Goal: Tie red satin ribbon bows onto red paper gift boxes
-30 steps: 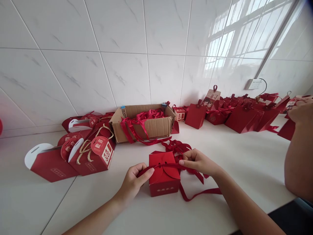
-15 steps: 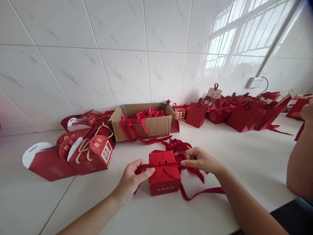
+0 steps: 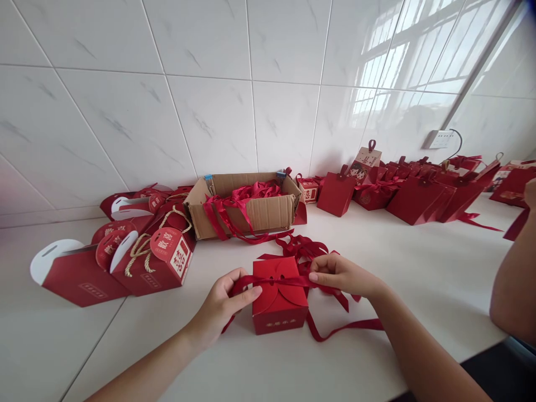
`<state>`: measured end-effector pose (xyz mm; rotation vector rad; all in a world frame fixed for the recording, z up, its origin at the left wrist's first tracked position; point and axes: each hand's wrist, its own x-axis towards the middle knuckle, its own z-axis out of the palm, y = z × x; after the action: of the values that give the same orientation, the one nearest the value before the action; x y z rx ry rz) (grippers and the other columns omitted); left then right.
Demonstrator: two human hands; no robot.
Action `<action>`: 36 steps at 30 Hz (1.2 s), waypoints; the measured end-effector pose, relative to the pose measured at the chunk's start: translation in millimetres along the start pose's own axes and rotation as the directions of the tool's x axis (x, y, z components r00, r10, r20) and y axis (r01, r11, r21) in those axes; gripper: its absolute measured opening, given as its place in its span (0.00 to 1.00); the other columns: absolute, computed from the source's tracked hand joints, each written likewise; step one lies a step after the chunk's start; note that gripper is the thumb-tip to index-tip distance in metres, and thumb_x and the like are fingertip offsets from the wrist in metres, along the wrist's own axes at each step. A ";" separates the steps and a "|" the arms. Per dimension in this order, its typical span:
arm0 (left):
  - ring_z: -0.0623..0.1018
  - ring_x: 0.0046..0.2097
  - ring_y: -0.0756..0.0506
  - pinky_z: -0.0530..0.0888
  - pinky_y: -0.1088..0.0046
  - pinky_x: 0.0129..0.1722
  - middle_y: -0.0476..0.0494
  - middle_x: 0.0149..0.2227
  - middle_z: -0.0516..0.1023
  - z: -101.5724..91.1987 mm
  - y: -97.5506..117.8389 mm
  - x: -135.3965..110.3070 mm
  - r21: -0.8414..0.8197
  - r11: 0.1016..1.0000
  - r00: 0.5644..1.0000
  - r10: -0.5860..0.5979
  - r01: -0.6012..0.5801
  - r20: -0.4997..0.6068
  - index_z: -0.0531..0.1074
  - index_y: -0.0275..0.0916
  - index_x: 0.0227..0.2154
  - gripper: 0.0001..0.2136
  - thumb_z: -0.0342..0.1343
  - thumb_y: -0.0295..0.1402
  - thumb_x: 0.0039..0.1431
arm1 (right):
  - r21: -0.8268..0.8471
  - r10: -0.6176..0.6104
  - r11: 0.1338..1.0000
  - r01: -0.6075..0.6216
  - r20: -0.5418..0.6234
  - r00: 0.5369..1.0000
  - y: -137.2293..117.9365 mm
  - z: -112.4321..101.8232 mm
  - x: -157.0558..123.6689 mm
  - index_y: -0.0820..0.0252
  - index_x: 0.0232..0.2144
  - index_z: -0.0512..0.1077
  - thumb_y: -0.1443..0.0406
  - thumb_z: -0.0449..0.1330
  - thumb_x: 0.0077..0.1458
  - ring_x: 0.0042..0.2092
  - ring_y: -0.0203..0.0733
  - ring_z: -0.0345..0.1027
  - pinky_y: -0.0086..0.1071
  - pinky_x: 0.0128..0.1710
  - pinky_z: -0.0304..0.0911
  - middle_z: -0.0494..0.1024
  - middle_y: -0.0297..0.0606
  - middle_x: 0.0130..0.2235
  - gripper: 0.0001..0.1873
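- The red box [image 3: 280, 322] stands upright on the counter [image 3: 234, 365], directly between the person's two hands, its curved top flaps overlapping.
- The left hand [image 3: 226, 301] is pinched on the ribbon [image 3: 293, 281] at the box's left side, the thumb tip at the top edge.
- The right hand [image 3: 343, 276] has thumb and forefinger together on the same ribbon, just beyond the right edge.
- Between them the ribbon crosses the lid at its two small holes. Whether a knot is formed there is too small to tell.
- Uneven pull from the hands could turn or slide the light-looking box, since neither hand appears to grip its walls.
- Too hard a pull might crease the flaps or tear the card around the holes; too little could leave the ribbon slack and slipping.
- The ribbon pile [image 3: 304, 245] lies just behind the box, and a loose strand [image 3: 341, 331] runs under the right forearm; either could snag or tangle if that arm sweeps across.
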<state>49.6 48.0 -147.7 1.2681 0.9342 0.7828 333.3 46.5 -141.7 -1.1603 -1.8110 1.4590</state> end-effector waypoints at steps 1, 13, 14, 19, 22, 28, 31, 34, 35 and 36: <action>0.66 0.26 0.55 0.63 0.80 0.26 0.55 0.25 0.66 0.6 0.9 -0.4 0.004 1.000 1.000 0.003 -0.003 0.012 0.63 0.40 0.28 0.14 0.62 0.40 0.52 | 0.012 -0.006 1.000 0.006 0.022 1.000 -0.7 0.7 -0.3 0.60 0.24 0.63 0.49 0.58 0.55 0.22 0.28 0.49 0.26 0.20 0.46 0.60 0.26 0.20 0.22; 0.66 0.53 0.42 0.68 0.64 0.49 0.44 0.48 0.66 12.1 1.4 -5.8 0.282 0.942 0.981 0.196 -0.183 -0.016 0.59 0.47 0.45 0.18 0.59 0.40 0.54 | 0.392 -0.274 0.883 0.258 -0.016 0.962 5.5 8.2 -2.9 0.60 0.31 0.76 0.61 0.65 0.52 0.24 0.29 0.57 0.26 0.22 0.52 0.69 0.31 0.25 0.08; 0.66 0.53 0.42 0.68 0.64 0.50 0.44 0.48 0.67 13.0 1.9 -6.1 0.281 0.943 0.982 0.189 -0.181 0.000 0.59 0.47 0.45 0.18 0.59 0.40 0.55 | 0.407 -0.291 0.870 0.278 -0.030 0.956 4.4 9.7 -3.1 0.60 0.33 0.77 0.62 0.65 0.53 0.25 0.29 0.58 0.26 0.23 0.53 0.70 0.32 0.26 0.07; 0.66 0.54 0.41 0.68 0.62 0.50 0.44 0.49 0.66 18.3 4.3 -8.5 0.351 0.922 0.984 0.176 -0.165 -0.001 0.59 0.48 0.45 0.18 0.58 0.40 0.55 | 0.419 -0.348 0.836 0.355 -0.096 0.933 -4.7 14.6 -7.0 0.57 0.39 0.78 0.64 0.62 0.56 0.31 0.32 0.67 0.27 0.32 0.64 0.75 0.35 0.29 0.08; 0.67 0.54 0.41 0.63 0.57 0.55 0.44 0.51 0.66 22.6 13.0 -10.5 0.492 0.841 0.963 0.268 -0.226 -0.016 0.61 0.47 0.45 0.19 0.60 0.39 0.53 | 0.392 -0.343 0.845 0.364 -0.124 0.931 -9.2 17.8 -8.6 0.56 0.41 0.78 0.63 0.62 0.56 0.31 0.32 0.68 0.28 0.32 0.66 0.76 0.35 0.29 0.10; 0.70 0.52 0.41 0.63 0.59 0.55 0.44 0.45 0.73 47.8 54.0 -5.3 0.537 0.768 0.913 0.408 -0.349 0.010 0.67 0.43 0.41 0.12 0.56 0.41 0.56 | 0.313 -0.340 0.866 0.390 -0.203 0.918 -16.4 28.6 -7.5 0.56 0.43 0.77 0.62 0.64 0.53 0.32 0.35 0.70 0.30 0.33 0.66 0.78 0.35 0.30 0.13; 0.73 0.47 0.42 0.68 0.63 0.50 0.45 0.39 0.75 65.6 65.6 3.1 0.504 0.791 0.911 0.412 -0.346 -0.020 0.68 0.42 0.36 0.12 0.60 0.42 0.53 | 0.252 -0.348 0.878 0.406 -0.246 0.905 -16.0 31.2 -6.5 0.55 0.44 0.75 0.61 0.64 0.52 0.34 0.36 0.71 0.30 0.34 0.66 0.79 0.34 0.30 0.15; 0.75 0.43 0.43 0.71 0.65 0.46 0.46 0.37 0.76 76.5 66.1 9.5 0.490 0.798 0.908 0.418 -0.350 -0.033 0.69 0.41 0.33 0.11 0.62 0.38 0.50 | 0.244 -0.343 0.882 0.404 -0.258 0.903 -15.4 32.0 -5.8 0.56 0.41 0.72 0.60 0.65 0.52 0.34 0.37 0.72 0.31 0.35 0.66 0.78 0.34 0.30 0.14; 0.76 0.42 0.44 0.71 0.67 0.44 0.46 0.36 0.76 78.3 65.4 10.4 0.485 0.800 0.905 0.423 -0.354 -0.037 0.69 0.41 0.32 0.09 0.61 0.37 0.51 | 0.255 -0.334 0.882 0.397 -0.258 0.907 -15.6 32.5 -5.7 0.56 0.39 0.70 0.59 0.65 0.52 0.32 0.36 0.71 0.30 0.33 0.65 0.77 0.33 0.29 0.14; 0.76 0.41 0.44 0.72 0.68 0.42 0.46 0.35 0.77 79.4 65.1 10.5 0.485 0.798 0.902 0.429 -0.357 -0.042 0.69 0.40 0.31 0.07 0.60 0.36 0.52 | 0.258 -0.322 0.885 0.388 -0.264 0.909 -16.1 33.1 -5.5 0.56 0.38 0.68 0.59 0.65 0.51 0.30 0.35 0.69 0.29 0.31 0.64 0.75 0.31 0.27 0.14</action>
<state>126.9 33.0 -81.0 1.8939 1.0315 1.0281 304.0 24.6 -134.7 -0.7467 -1.4883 1.2832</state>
